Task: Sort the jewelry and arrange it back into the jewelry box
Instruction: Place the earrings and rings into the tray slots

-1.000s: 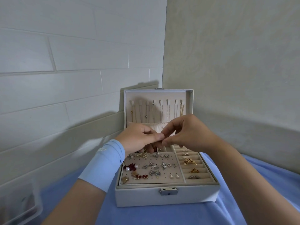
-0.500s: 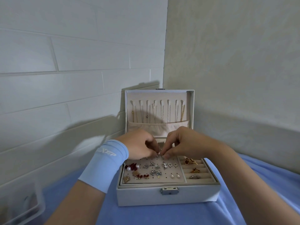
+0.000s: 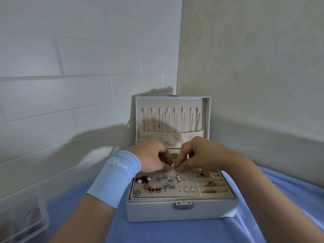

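Head camera only, then. What's changed since a second ago?

— Both hands have come down. They were up in front of the lid's beige fabric pocket (image 3: 164,137). Now I see the left hand (image 3: 150,156) and right hand (image 3: 198,155) at the far edge of the beige perforated earring pad (image 3: 175,192), fingertips together. Both pinch one small silver earring (image 3: 172,166) right at the pad. Half a second ago they were nearly there already.

Counts, nearest first?

— One clear plastic tub (image 3: 21,220) at the left edge, blurred. One pale grey jewelry box (image 3: 154,213) sits open on the blue cloth (image 3: 157,232), with one metal latch (image 3: 183,205) in front. On the pad I count two pearl studs (image 3: 186,189) near right and two square silver studs (image 3: 184,177) further back. Three rings (image 3: 211,183) sit in the ring rolls on the right. One light blue wristband (image 3: 115,176) is on the left wrist. Farthest, thin chains hang in the upright lid (image 3: 172,102), one of them a heavier gold chain (image 3: 197,121). The rest I can't count.
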Tool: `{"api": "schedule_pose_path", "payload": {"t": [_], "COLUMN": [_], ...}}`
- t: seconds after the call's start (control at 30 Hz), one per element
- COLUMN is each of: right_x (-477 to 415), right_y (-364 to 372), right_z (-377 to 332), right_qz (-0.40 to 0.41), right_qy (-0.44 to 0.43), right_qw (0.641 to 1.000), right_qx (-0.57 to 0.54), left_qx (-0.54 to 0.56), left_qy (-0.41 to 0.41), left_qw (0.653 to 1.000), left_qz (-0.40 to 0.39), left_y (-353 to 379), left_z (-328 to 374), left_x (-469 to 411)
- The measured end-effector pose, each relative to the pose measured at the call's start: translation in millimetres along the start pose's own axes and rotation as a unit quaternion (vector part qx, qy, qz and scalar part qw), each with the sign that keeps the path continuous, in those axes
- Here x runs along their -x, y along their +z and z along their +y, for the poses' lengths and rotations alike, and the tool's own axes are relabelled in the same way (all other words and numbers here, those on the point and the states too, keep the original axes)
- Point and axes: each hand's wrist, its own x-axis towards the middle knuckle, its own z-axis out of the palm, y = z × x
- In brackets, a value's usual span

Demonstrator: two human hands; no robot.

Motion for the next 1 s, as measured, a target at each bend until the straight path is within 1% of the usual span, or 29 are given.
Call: {"api": "schedule_pose_path", "payload": {"t": [0.1, 0.37, 0.53, 0.67, 0.73, 0.83, 0.93, 1.0], "right_x": [0, -2, 4, 14, 21, 33, 46, 52], "right_y": [1, 6, 8, 23, 34, 56, 83, 102], "right_z": [0, -5, -17, -43, -59, -84, -109, -121], "right_qz": [-0.004, 0.022, 0.051, 0.058, 0.059, 0.023, -0.064, -0.115], "right_qy": [0.006, 0.0, -0.015, -0.036, -0.058, -0.089, -0.102, -0.103], "right_qw": [1.0, 1.0, 0.999, 0.997, 0.996, 0.996, 0.993, 0.987], "right_qx": [0.008, 0.019, 0.01, 0.019, 0.028, 0.021, 0.012, 0.04], "left_qx": [0.001, 0.0, 0.018, 0.033, 0.029, -0.009, -0.026, -0.03], "left_qy": [0.0, -0.005, 0.005, -0.019, -0.028, -0.053, -0.101, -0.121], "left_qw": [1.0, 1.0, 0.999, 0.995, 0.995, 0.998, 0.994, 0.991], "left_qz": [0.001, 0.0, 0.049, 0.087, 0.089, 0.04, -0.02, -0.055], "left_y": [0, -2, -9, -17, -21, -23, -19, -16], "left_z": [-1, 2, 8, 6, 2, -10, -19, -22], "left_x": [-1, 3, 24, 57, 79, 116, 152, 173]}}
